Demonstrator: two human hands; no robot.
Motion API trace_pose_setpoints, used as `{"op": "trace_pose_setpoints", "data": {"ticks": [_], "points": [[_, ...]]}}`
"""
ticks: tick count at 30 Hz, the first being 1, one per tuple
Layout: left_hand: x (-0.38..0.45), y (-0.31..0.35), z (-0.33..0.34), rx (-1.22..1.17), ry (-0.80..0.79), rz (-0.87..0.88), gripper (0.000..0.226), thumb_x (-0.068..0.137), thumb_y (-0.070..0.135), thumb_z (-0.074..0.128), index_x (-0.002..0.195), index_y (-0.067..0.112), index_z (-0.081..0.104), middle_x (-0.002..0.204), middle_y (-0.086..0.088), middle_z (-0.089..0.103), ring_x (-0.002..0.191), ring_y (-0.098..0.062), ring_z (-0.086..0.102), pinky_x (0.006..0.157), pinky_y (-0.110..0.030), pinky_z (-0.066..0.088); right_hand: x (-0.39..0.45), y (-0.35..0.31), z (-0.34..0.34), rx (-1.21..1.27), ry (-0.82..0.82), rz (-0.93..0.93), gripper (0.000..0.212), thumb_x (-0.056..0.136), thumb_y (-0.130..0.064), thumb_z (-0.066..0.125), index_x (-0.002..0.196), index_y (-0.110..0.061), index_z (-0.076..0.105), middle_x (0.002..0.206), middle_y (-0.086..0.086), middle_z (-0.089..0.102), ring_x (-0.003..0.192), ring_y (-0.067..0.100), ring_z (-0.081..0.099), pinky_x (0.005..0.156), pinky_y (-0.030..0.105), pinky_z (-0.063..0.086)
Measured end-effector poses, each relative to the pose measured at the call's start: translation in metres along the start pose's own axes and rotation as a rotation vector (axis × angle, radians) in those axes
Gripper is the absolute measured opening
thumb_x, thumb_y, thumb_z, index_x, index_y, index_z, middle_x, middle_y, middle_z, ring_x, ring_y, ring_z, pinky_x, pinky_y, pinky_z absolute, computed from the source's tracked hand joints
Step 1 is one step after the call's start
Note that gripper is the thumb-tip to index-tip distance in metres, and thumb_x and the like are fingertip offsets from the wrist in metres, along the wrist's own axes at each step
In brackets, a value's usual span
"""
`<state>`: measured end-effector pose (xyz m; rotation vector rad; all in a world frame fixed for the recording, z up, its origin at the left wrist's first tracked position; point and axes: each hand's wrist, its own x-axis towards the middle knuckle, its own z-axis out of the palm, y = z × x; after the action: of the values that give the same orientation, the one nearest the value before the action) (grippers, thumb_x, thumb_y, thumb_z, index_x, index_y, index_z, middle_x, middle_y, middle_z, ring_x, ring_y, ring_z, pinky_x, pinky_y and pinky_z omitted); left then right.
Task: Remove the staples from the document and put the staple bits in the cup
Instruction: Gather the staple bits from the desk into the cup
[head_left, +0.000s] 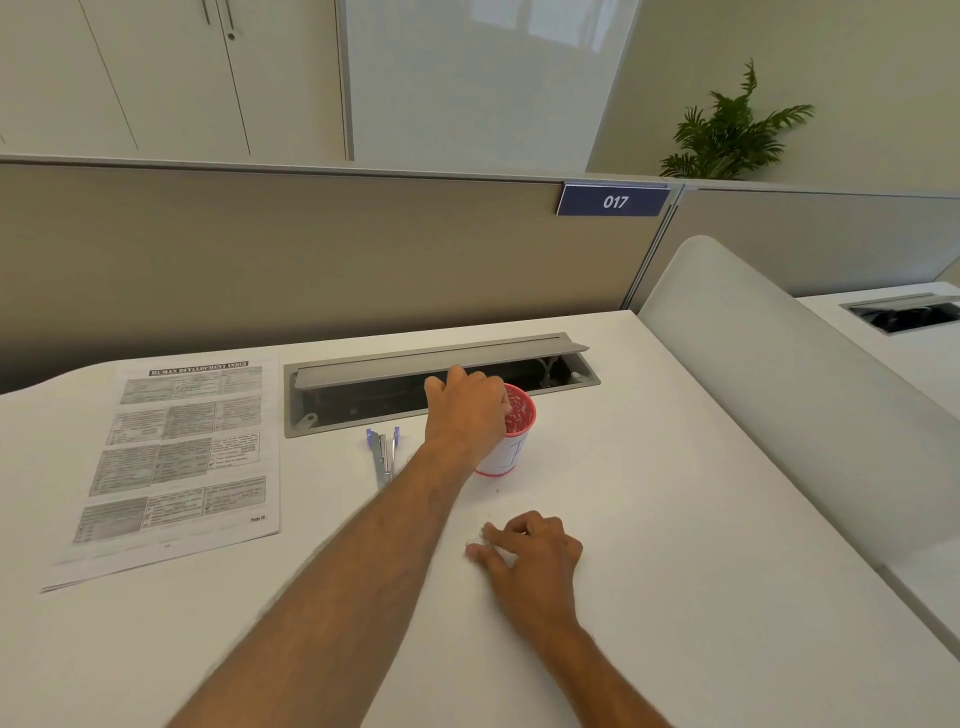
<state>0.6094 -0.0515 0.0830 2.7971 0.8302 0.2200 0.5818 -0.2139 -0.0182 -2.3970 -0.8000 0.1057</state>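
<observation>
- table (649, 519): smooth, matt white
- document (176, 457): printed paper
- cup (511, 447): white outside, red inside
- cable tray lid (441, 358): matt grey metal

A potted plant (730, 132) stands behind the partition (311, 249) bearing sign 017 (613, 201).

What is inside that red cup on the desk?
The red cup holds a heap of small pale bits, probably staples, against its red inside. The left hand covers the cup's near left side, so how deep they lie is hidden.
</observation>
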Motion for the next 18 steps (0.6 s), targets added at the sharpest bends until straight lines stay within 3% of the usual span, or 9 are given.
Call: {"op": "trace_pose_setpoints", "data": {"ticks": [11, 18], "points": [[-0.003, -0.001, -0.004, -0.033, -0.027, 0.021, 0.038, 0.09, 0.036, 0.064, 0.126, 0.028, 0.056, 0.133, -0.004, 0.056, 0.126, -0.024, 0.041, 0.105, -0.042, 0.033, 0.004, -0.004, 0.007, -0.025, 0.05, -0.082, 0.014, 0.087, -0.042, 0.066, 0.092, -0.034, 0.076, 0.084, -0.014, 0.064, 0.09, 0.009, 0.051, 0.082, 0.032, 0.028], [-0.013, -0.012, 0.004, -0.295, 0.196, 0.012, 0.028, 0.092, 0.037, 0.061, 0.117, 0.025, 0.061, 0.124, 0.002, 0.064, 0.116, -0.019, 0.049, 0.099, -0.035, 0.037, 0.002, -0.001, 0.015, -0.223, 0.087, -0.235, 0.012, 0.086, -0.031, 0.06, 0.078, -0.029, 0.068, 0.076, -0.011, 0.061, 0.073, 0.016, 0.056, 0.066, 0.033, 0.041]]}}
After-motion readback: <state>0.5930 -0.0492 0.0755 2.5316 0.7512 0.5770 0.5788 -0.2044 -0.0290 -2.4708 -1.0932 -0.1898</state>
